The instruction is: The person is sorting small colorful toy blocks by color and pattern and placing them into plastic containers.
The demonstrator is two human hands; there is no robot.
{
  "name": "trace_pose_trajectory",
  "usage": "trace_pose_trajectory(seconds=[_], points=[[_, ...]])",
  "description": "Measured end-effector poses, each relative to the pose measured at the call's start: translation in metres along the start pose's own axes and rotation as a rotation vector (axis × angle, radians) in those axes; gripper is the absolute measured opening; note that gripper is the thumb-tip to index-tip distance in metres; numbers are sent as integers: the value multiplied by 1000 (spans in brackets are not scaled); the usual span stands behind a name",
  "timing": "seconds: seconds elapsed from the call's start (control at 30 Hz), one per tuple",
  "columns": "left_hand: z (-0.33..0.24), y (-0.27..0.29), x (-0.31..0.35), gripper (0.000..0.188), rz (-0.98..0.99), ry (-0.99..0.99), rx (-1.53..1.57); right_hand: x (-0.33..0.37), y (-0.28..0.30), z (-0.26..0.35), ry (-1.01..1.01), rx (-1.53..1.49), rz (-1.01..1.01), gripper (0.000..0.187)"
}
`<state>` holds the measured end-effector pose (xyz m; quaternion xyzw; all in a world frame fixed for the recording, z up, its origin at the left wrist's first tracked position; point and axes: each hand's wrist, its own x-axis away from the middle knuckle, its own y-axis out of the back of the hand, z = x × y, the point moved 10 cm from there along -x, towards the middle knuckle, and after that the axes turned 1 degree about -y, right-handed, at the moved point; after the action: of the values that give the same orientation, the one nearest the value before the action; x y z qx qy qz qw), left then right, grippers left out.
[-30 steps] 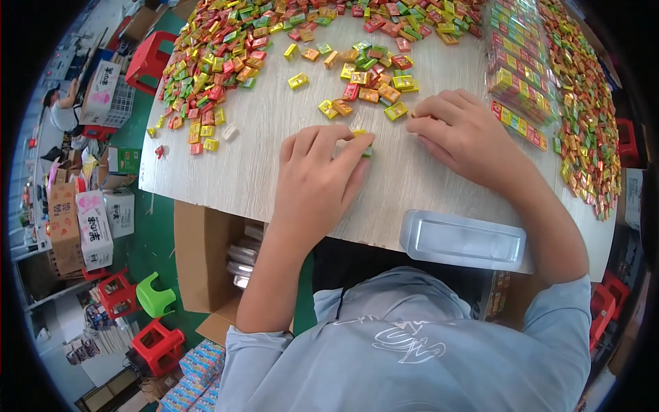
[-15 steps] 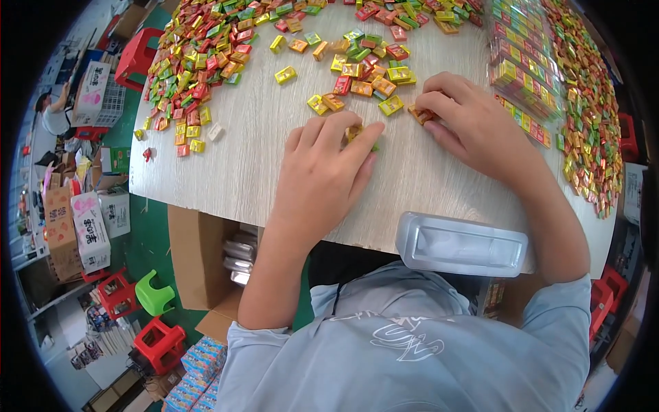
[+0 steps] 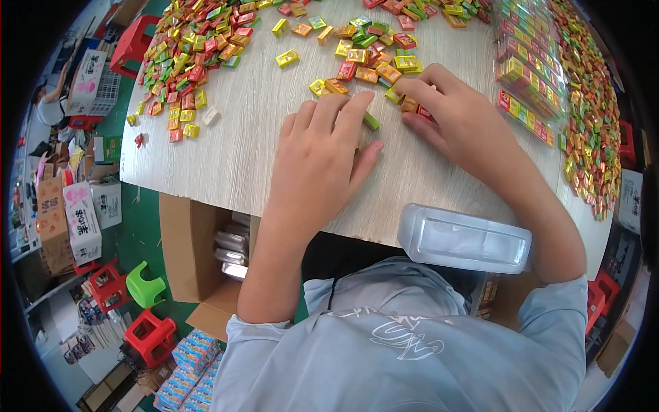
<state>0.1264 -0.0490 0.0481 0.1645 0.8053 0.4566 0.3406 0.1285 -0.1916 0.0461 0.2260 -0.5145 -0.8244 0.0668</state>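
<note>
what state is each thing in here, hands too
Left hand: fingers curled over a green piece, grip hidden
Right hand: closed on orange and red pieces
Loose pieces: scattered
Clear packs: filled
Plastic tray: looks empty
Cardboard box: open, holding clear containers

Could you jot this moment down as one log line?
Left hand: beside green piece | Right hand: curled around orange piece and red piece | Nearby: clear tray, pale table
</note>
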Motion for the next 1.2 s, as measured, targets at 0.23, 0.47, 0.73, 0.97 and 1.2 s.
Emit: trace_pose_trajectory(seconds=[0.23,0.47,0.73,0.97,1.2], points=[[-6,-10,2,43,111,-74,13,4,0,0,58,-16,53,24],[-7,10,8,40,-11,-44,-19,13,5,5,124,-128,139,25],[5,2,19,31,73,65,163,11,-10,26,230,-199,213,32],[9,4,22,25,54,87,220,15,-9,23,239,-226,226,33],[25,7,32,30,-1,297,144,15,-10,26,269,-208,220,32]])
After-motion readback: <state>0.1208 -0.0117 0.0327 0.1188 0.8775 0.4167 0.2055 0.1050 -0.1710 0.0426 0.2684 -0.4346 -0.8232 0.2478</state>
